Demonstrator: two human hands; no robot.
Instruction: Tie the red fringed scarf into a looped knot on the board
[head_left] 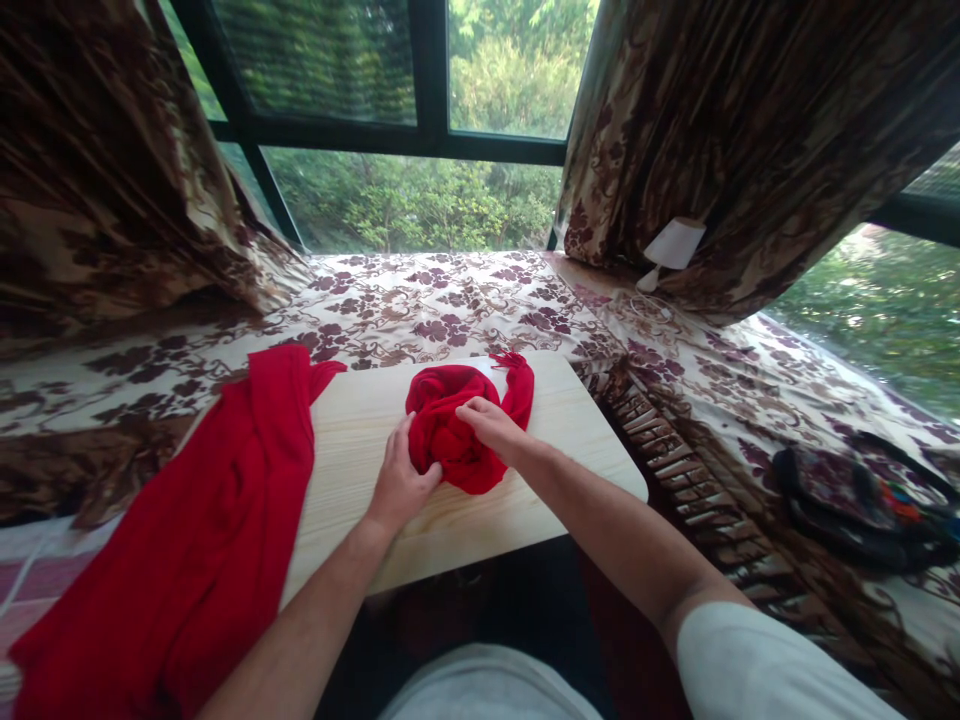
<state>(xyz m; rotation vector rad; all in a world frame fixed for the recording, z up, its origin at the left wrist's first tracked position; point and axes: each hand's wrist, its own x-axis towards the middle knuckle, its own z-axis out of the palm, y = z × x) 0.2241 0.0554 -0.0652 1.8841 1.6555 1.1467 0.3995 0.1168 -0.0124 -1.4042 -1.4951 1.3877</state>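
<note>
A red scarf [455,452] lies coiled into a round bundle on the pale wooden tabletop, its fringed end [510,360] trailing out at the far right of the coil. My left hand [401,480] cups the near left side of the bundle, thumb in front and fingers along the side. With thumb and fingertips pinched together, my right hand [489,425] grips a fold on top of the coil. The fingertips of both hands are partly lost in the cloth.
Another red cloth [217,510] hangs over the left of the table [352,440]. Beyond is a ledge with a floral cover [442,300] below windows and curtains. A small white lamp [673,245] stands back right; a dark bag [847,500] lies at right.
</note>
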